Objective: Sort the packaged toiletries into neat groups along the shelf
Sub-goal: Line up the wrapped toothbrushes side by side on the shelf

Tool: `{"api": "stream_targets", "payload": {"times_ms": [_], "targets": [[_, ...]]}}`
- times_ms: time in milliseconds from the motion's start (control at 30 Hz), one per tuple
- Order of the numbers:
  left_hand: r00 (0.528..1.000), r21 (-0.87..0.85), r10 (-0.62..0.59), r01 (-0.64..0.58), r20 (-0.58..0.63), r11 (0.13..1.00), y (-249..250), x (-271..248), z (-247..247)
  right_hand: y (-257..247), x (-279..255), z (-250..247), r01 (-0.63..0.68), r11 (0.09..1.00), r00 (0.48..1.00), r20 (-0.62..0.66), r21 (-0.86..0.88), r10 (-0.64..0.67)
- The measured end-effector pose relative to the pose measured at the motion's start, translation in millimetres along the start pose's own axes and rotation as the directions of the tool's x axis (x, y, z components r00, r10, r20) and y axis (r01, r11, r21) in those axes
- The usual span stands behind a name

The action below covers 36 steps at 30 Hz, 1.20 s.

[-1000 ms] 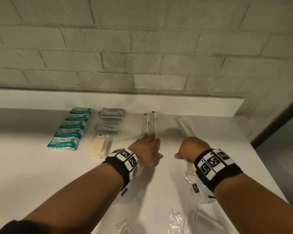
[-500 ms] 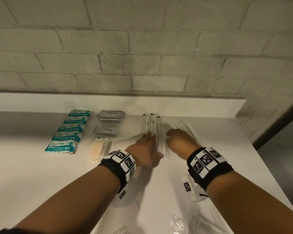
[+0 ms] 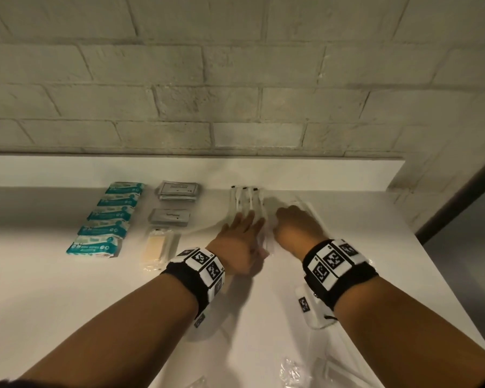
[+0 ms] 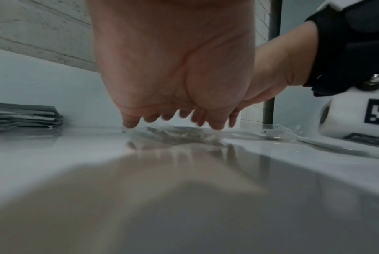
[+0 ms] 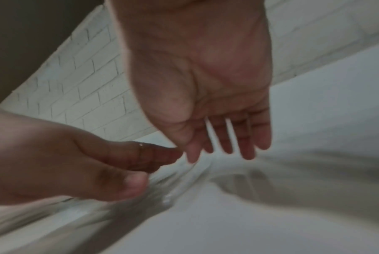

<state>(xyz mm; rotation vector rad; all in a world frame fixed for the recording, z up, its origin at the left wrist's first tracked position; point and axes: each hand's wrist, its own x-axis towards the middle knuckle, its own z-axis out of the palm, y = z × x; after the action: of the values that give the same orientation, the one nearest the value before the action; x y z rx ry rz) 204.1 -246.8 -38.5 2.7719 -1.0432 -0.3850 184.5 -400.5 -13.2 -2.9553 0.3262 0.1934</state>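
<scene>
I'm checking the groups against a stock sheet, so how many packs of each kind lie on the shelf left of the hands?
Teal and white packs: 5
Grey sachets, stack plus single: stack count unclear
Clear pack with a cream bar: 1
Total: at least 8

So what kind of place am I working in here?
Probably a hotel or guest-room supply spot: a white shelf against a painted brick wall, with teal packets, grey sachets and wrapped toothbrushes.

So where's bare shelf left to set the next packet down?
Bare: the shelf left and front of the teal packets, and right of the right hand. Crowded: the wrapped toothbrushes under the left hand, and loose wrappers at the front.
</scene>
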Motion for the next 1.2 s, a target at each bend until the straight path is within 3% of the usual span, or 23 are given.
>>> {"api": "stream_targets", "payload": {"times_ms": [67, 133, 233, 300, 367, 467, 533, 567, 633, 700, 800, 900, 1067, 1200], "targets": [[0.997, 0.022, 0.068, -0.069, 0.049, 0.997, 2, 4, 2, 14, -3, -6, -0.185, 0.983, 0.982, -0.036, 0.017, 0.185], [0.988, 0.064, 0.090, -0.098, 0.125, 0.993, 4, 6, 3, 25, -6, -8, -0.313, 0.949, 0.950, 0.021, 0.019, 0.313], [0.979, 0.057, 0.066, -0.078, 0.194, 0.995, 5, 7, 3, 31, -6, -3, -0.334, 0.940, 0.941, 0.095, 0.077, 0.326], [0.976, 0.051, 0.058, -0.071, 0.208, 0.996, 5, 7, 1, 30, -4, -3, -0.270, 0.960, 0.950, 0.185, 0.080, 0.252], [0.973, 0.053, 0.052, -0.066, 0.224, 0.996, 6, 6, 0, 26, -1, -11, -0.166, 0.984, 0.969, 0.197, 0.062, 0.151], [0.967, 0.069, 0.044, -0.063, 0.251, 0.996, 9, 6, -4, 17, -1, -39, 0.073, 0.996, 0.997, -0.036, 0.058, -0.071], [0.967, 0.072, 0.034, -0.054, 0.252, 0.996, 10, 7, -5, 15, -5, -53, 0.239, 0.971, 0.955, -0.174, -0.032, -0.241], [0.967, 0.071, 0.032, -0.052, 0.252, 0.996, 10, 6, -5, 16, -8, -55, 0.293, 0.952, 0.938, -0.167, -0.086, -0.304], [0.967, 0.057, 0.034, -0.050, 0.251, 0.997, 10, 6, -4, 22, -14, -49, 0.345, 0.922, 0.935, -0.025, -0.175, -0.354], [0.967, 0.048, 0.037, -0.051, 0.251, 0.998, 9, 5, -4, 32, -21, -37, 0.316, 0.932, 0.947, 0.124, -0.179, -0.297], [0.971, 0.062, 0.037, -0.053, 0.238, 0.997, 7, 7, 0, 38, -26, -26, 0.193, 0.979, 0.965, 0.192, -0.060, -0.178], [0.972, 0.079, 0.040, -0.060, 0.231, 0.995, 5, 9, 3, 34, -26, -19, 0.151, 0.988, 0.957, 0.253, -0.022, -0.141], [0.974, 0.089, 0.058, -0.079, 0.218, 0.993, 7, 7, 1, 19, -22, -6, 0.140, 0.983, 0.948, 0.304, -0.119, -0.098], [0.974, 0.077, 0.054, -0.073, 0.221, 0.994, 9, 6, 0, 9, -9, 0, 0.019, 0.991, 0.973, 0.230, -0.133, 0.012]]}}
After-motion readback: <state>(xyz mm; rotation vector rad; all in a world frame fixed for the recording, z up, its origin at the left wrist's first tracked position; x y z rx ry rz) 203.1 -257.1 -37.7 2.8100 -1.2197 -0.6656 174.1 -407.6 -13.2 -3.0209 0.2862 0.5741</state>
